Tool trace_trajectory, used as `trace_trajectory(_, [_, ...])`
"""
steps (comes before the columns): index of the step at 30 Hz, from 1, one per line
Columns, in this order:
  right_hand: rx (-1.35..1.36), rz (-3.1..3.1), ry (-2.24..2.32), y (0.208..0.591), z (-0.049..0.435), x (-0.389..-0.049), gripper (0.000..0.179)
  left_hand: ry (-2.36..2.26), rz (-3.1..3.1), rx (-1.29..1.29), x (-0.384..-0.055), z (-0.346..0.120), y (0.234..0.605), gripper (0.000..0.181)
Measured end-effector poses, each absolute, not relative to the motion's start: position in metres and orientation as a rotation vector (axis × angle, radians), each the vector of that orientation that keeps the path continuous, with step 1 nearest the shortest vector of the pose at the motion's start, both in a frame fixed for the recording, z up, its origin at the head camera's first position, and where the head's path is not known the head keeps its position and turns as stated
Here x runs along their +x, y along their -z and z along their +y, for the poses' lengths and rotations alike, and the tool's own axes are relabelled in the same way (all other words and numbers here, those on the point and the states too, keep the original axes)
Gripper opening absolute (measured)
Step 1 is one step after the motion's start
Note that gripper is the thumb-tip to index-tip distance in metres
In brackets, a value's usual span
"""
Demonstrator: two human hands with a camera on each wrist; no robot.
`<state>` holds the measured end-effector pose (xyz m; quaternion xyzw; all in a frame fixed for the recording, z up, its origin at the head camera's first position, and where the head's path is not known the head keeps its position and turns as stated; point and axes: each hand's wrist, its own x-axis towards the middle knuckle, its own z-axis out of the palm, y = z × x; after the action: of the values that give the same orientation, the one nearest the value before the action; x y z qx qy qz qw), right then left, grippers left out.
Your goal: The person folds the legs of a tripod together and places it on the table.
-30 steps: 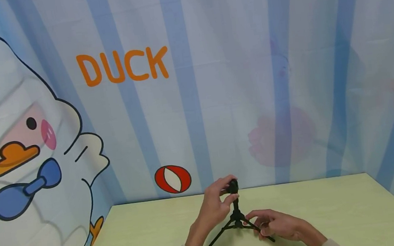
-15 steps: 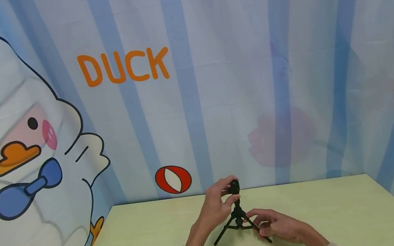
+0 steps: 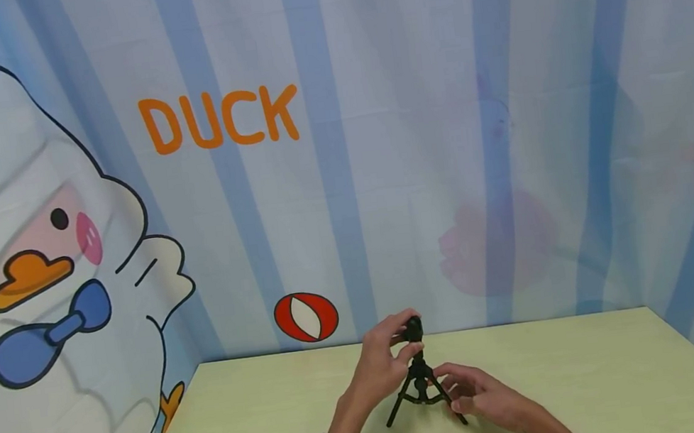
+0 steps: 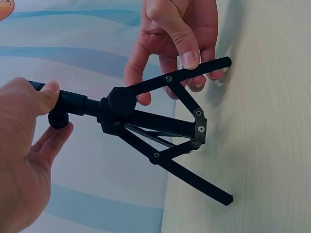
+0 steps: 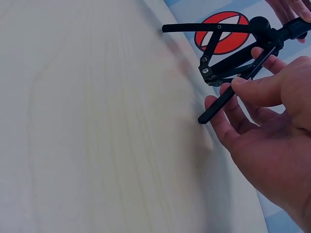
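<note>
A small black tripod (image 3: 421,388) stands upright between the two hands, its legs partly spread and joined by hinged braces. My left hand (image 3: 373,365) grips it near the top, thumb on one side and fingers on the other. In the left wrist view, a round knob (image 4: 121,101) shows on the tripod's hub, and a smaller knob (image 4: 58,119) lies by the left fingers. My right hand (image 3: 493,400) pinches the right-hand leg (image 5: 224,101) between its thumb and the fingers behind. Close to that leg, the right index finger reaches up towards the hub.
A pale yellow-green wooden table (image 3: 265,397) spreads under the hands. Behind it hangs a blue striped curtain (image 3: 374,170) printed with a duck, lettering and a red ball. The table's back edge runs just behind the tripod.
The tripod's legs have swung inward, so their spread is narrower. My right hand has moved slightly left with the leg, while the left hand keeps its grip at the top.
</note>
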<state>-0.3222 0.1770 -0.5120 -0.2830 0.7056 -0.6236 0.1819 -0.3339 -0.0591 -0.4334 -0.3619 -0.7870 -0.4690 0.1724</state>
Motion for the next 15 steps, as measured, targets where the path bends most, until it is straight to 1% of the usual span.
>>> trace_trajectory(15, [-0.885, 2.079, 1.871, 0.5197, 0.1678, -0.3241, 0.048, 1.339, -2.218, -1.04, -0.3343, -0.0569, 0.4331, 0.047])
